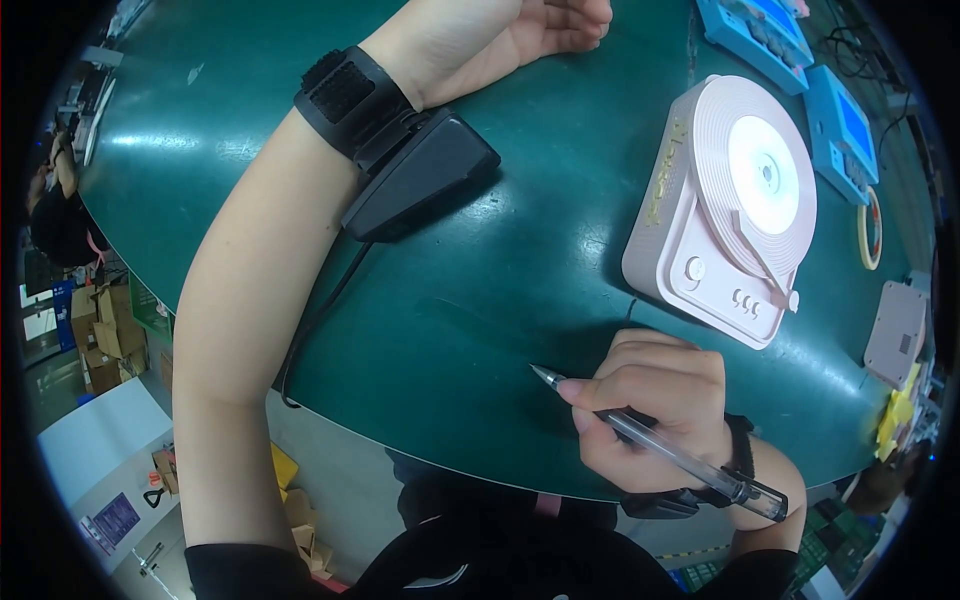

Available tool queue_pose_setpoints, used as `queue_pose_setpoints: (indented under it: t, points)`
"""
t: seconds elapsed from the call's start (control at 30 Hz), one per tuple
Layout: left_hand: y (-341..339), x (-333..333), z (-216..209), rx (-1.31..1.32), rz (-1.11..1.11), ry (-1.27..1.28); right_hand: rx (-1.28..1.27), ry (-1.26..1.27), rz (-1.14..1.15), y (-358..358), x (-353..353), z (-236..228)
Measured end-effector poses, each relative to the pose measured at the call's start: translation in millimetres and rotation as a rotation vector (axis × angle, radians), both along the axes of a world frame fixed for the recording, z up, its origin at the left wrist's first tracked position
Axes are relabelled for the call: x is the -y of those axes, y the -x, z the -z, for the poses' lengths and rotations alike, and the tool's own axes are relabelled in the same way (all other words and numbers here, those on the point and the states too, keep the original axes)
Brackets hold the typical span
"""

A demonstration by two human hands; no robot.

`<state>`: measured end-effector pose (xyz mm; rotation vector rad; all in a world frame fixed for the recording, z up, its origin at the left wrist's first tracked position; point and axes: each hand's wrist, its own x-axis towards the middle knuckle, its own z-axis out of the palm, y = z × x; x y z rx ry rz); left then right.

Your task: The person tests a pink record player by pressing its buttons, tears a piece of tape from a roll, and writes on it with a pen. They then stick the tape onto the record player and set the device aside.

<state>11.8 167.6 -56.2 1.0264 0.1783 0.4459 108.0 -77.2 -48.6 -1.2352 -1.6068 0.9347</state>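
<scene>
My right hand (655,410) grips a clear pen (650,440) near the front edge of the green table (480,290), its tip pointing left just above the tabletop. Beyond that hand lies a pink record-player-shaped device (730,205) with a white disc on top. My left hand (500,35) rests at the far side of the table, fingers loosely curled, holding nothing. A black strap (350,95) wraps its wrist, with a black box (420,175) and cable attached.
Two blue devices (800,70) lie at the far right beside a tape roll (870,228). A grey box (895,335) and yellow pieces (895,415) sit at the right edge. Cardboard boxes (110,335) stand on the floor to the left.
</scene>
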Motion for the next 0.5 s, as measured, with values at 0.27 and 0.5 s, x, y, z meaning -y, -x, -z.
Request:
queue_pose_setpoints:
  t: [0.27,0.5]
  points:
    - [-0.9,0.7,-1.0,-0.014,-0.010,-0.006,-0.040,0.019,-0.019,-1.1,0.7,-1.3]
    - [-0.3,1.0,-1.2,-0.017,-0.012,-0.006,-0.021,0.013,0.023,-2.5,1.0,-2.4]
